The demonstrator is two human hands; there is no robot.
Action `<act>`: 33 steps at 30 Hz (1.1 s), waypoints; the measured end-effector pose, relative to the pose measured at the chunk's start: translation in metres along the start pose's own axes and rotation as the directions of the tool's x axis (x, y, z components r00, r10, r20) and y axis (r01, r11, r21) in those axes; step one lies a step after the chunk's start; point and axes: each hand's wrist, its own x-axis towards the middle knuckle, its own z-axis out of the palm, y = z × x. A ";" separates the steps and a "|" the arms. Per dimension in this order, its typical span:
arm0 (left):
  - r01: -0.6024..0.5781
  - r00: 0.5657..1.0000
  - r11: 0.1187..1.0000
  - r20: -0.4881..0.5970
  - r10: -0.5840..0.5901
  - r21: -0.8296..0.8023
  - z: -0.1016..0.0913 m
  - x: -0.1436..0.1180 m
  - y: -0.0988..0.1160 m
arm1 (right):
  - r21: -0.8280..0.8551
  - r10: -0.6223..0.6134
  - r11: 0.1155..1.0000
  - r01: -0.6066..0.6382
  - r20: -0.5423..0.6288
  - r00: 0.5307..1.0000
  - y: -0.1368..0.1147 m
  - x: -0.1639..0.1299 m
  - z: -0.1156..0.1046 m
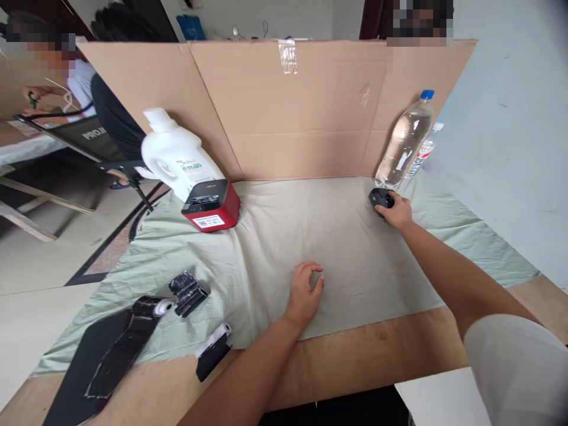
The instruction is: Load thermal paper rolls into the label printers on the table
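Closest to me, a pale sleeve point(510, 367) and a white sheet point(444, 393) run out of sight at the bottom edge; the dark patch point(337, 408) beside the sheet is too plain to make out. On the wooden counter point(355, 349), a roll point(213, 352) of black film lies by the left forearm. Further left, a second strip of film point(118, 355) lies over a black slab point(77, 367), hiding part of it, with a crumpled piece point(189, 294) near its white core.

The left hand point(305, 294) is over the cloth point(337, 236), fingers curled, a narrow gap between thumb and forefinger.

Beyond, at the right, the right hand point(400, 211) has its fingers closed on a gadget point(378, 199) on the cloth, just in front of the big bottle point(406, 142). The gadget is small, black and rounded; the fingers hide its near side, and I can't tell what it is.

Across from it, a red box point(231, 207) with a black top covers the foot of a white jug point(173, 154). The big bottle, blue-capped, partly hides a small bottle point(423, 155). Behind stands cardboard point(302, 112), cutting off the people point(82, 83) past it.
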 end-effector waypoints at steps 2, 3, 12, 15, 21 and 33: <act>-0.011 1.000 0.971 -0.019 0.007 -0.239 -0.001 0.001 -0.001 | 0.140 -0.187 0.974 0.177 0.062 0.980 -0.017 -0.036 0.006; 0.024 1.000 0.929 -0.009 -0.029 -0.369 -0.001 0.001 0.000 | 0.205 -0.281 0.944 0.259 0.090 0.955 -0.027 -0.060 0.010; 0.238 0.921 0.308 0.113 -0.374 -0.921 -0.017 0.009 0.019 | 0.465 -0.642 0.721 0.513 0.172 0.747 -0.081 -0.255 0.026; 0.179 0.929 0.354 0.040 -0.367 -0.918 -0.019 0.012 0.014 | 0.586 -0.555 0.713 0.386 0.135 0.821 -0.086 -0.239 0.028; 0.233 0.945 0.377 0.116 -0.307 -0.897 -0.013 0.008 0.007 | 0.775 -0.458 0.631 0.044 0.326 0.827 -0.084 -0.208 0.046; 0.362 0.891 0.449 0.161 -0.424 -0.817 -0.013 0.020 -0.007 | 0.785 -0.550 0.606 -0.128 0.530 0.645 -0.062 -0.200 0.048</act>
